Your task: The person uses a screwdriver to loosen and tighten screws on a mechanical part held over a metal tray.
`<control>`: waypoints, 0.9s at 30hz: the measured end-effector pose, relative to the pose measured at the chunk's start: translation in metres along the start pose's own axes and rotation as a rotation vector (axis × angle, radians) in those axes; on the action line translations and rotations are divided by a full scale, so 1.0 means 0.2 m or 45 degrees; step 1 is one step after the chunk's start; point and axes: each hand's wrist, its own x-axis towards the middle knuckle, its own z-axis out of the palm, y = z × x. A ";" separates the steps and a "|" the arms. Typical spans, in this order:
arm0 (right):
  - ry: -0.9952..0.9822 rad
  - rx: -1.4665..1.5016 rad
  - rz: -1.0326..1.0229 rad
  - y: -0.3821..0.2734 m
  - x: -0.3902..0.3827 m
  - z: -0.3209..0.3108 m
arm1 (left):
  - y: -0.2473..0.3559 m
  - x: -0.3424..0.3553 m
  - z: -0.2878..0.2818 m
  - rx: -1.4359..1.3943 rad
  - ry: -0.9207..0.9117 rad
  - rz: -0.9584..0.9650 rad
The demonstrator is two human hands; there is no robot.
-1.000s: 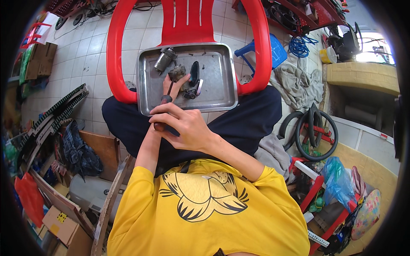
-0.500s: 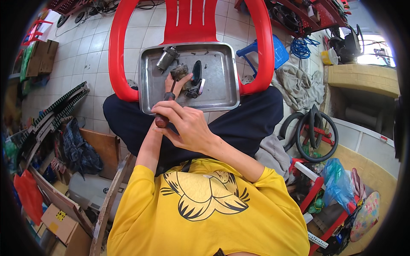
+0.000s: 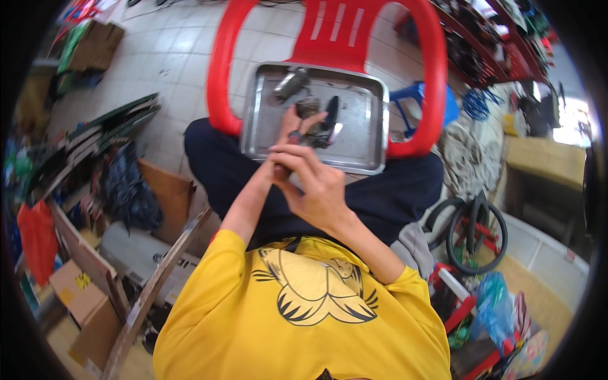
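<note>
A steel tray [image 3: 252, 136] rests on the seat of a red plastic chair between my knees. Inside it, my left hand [image 3: 290, 125] is closed around a small grimy metal part [image 3: 308, 106], thumb stretched along its side. My right hand [image 3: 316, 187] grips the brown handle of a screwdriver [image 3: 283, 171], above my left wrist. The shaft points toward the metal part; whether its tip touches is blurred. Next to the left hand lie a silvery cylindrical motor [image 3: 291, 84] and a dark assembly with a long black piece [image 3: 332, 114].
The red chair [image 3: 437, 76] surrounds the tray with its armrests. A blue stool [image 3: 443, 113] stands behind the right armrest. To the left are a wooden board [image 3: 168, 196] and cardboard boxes [image 3: 79, 291]. Black rubber tubes [image 3: 500, 237] and a blue plastic bag [image 3: 497, 304] lie at the right.
The whole view has shifted, so tray and hands appear farther right. The screwdriver handle now shows more end-on. Both hands keep their holds.
</note>
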 end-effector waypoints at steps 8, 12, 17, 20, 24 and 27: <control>0.037 0.120 0.116 -0.02 0.02 0.04 | -0.06 0.02 -0.01 -0.007 0.034 0.072; 0.004 -0.049 0.060 -0.01 0.04 0.03 | -0.09 0.03 -0.02 0.019 0.071 0.082; 0.002 -0.098 0.085 0.03 0.00 0.03 | -0.03 0.02 -0.01 0.083 0.059 0.092; -0.063 -0.083 0.115 -0.04 0.02 0.02 | -0.02 0.01 -0.03 0.117 0.099 0.116; -0.126 -0.064 0.020 -0.04 0.01 0.01 | -0.09 0.04 -0.03 0.086 0.095 0.090; -0.121 0.017 0.143 -0.05 0.00 0.02 | -0.14 0.09 -0.01 0.053 0.023 0.075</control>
